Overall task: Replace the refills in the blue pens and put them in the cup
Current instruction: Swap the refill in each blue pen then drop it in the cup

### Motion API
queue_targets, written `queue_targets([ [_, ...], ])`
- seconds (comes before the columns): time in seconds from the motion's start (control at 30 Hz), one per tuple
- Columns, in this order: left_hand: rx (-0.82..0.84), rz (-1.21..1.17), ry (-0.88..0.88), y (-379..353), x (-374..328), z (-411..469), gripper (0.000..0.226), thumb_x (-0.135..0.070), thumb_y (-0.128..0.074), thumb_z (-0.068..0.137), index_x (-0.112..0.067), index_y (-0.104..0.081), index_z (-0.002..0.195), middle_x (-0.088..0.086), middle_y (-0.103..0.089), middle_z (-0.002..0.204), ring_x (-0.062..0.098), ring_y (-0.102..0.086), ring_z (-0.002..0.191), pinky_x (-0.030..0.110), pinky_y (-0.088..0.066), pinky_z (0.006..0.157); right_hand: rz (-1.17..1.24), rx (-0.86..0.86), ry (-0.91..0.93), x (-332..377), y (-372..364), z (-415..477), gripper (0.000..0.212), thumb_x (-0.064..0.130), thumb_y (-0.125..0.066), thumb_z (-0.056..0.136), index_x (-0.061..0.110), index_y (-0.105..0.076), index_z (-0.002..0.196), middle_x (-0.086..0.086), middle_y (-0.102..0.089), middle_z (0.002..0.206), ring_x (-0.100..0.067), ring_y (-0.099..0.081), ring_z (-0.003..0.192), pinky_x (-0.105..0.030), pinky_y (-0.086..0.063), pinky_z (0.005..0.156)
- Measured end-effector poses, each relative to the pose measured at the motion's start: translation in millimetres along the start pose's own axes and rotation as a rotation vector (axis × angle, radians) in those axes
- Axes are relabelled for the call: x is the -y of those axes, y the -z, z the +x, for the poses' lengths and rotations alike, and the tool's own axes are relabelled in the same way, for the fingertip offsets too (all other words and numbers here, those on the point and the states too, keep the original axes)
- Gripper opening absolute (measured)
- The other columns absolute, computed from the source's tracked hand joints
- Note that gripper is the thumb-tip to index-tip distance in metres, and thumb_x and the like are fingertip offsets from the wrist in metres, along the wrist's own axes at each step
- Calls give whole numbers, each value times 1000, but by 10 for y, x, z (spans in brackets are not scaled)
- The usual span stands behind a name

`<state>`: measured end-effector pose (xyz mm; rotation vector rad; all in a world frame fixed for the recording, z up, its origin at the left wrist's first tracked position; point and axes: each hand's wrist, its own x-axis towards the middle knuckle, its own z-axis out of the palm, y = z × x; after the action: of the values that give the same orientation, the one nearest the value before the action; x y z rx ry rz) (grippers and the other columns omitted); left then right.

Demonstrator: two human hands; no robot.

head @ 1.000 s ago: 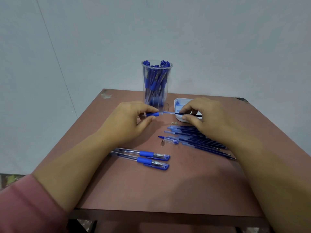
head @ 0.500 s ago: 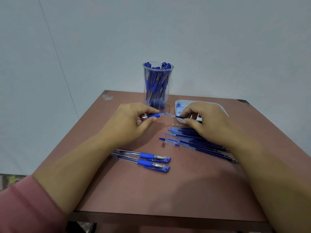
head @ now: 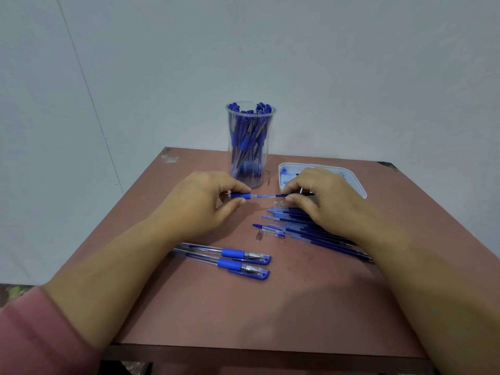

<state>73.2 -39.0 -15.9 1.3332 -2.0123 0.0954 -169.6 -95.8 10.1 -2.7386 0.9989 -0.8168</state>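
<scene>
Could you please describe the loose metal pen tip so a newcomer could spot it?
From the clear cup of blue pens, come straight towards the near edge of the table. Before the two capped pens lies a loose cap; the metal tip sits beside it, stubby and silver, not blue.

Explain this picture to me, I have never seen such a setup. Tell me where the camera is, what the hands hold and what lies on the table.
No machine here: a person works with bare hands, and the one camera sits on their head, looking forward and down. The left hand pinches a pen barrel by its blue grip; the right hand pinches a refill whose end meets that barrel. On the brown table stand a clear cup full of blue pens and a white tray. Nearer lie two capped pens, a row of loose refills, a pen cap and a small metal tip.
</scene>
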Motion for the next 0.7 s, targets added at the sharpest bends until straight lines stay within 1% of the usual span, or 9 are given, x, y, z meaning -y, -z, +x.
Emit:
queue_targets([
  [0.1, -17, 2, 9, -8, 0, 4, 19, -23, -73, 86, -24, -74, 105, -11, -71, 91, 8, -62, 73, 36, -55, 70, 14, 3, -16, 5, -5, 1, 8, 18, -66, 90, 21, -71, 94, 24, -54, 79, 3, -51, 81, -8, -36, 74],
  [0.27, -17, -27, 37, -8, -1, 2, 18, -26, -72, 86, -26, -74, 103, -13, -71, 91, 9, -63, 73, 35, -55, 71, 40, 1, -48, 23, -10, 5, 7, 18, -65, 90, 23, -70, 93, 19, -57, 81, 1, -52, 81, -10, -36, 73],
  [0.33, -6, -31, 35, 5, -6, 2, 17, -27, -72, 86, -27, -74, 103, -14, -70, 89, 9, -62, 71, 28, -53, 67, 46, -1, -51, 22, -6, 5, 8, 17, -65, 90, 22, -70, 93, 18, -58, 81, 0, -52, 82, -11, -38, 74],
  [0.4, 2, -42, 37, 18, -23, 3, 17, -25, -73, 85, -27, -75, 102, -17, -68, 86, 9, -62, 68, 17, -47, 64, 65, 0, -61, 14, 5, -2, 9, 17, -65, 90, 23, -70, 93, 18, -60, 82, -1, -53, 83, -11, -40, 75],
  [0.47, 4, -59, 41, 30, -44, 7, 17, -24, -74, 85, -26, -75, 102, -20, -67, 85, 7, -62, 71, 9, -43, 66, 96, -5, -67, 4, 14, -14, 10, 17, -65, 90, 26, -70, 92, 18, -61, 81, 0, -54, 83, -10, -40, 75],
  [0.57, -4, -97, 49, 42, -71, 8, 16, -22, -74, 85, -23, -75, 101, -22, -66, 84, 0, -60, 74, 5, -40, 67, 132, -12, -67, -8, 21, -24, 13, 17, -66, 90, 30, -68, 89, 16, -63, 82, -2, -55, 83, -11, -42, 75],
  [0.7, -17, -187, 96, 50, -121, 12, 14, -16, -73, 86, -20, -76, 99, -31, -62, 71, -8, -55, 63, 3, -36, 62, 195, -10, -83, 1, 37, -35, 25, 19, -67, 89, 43, -61, 84, 17, -66, 84, -2, -58, 82, -9, -42, 74],
])
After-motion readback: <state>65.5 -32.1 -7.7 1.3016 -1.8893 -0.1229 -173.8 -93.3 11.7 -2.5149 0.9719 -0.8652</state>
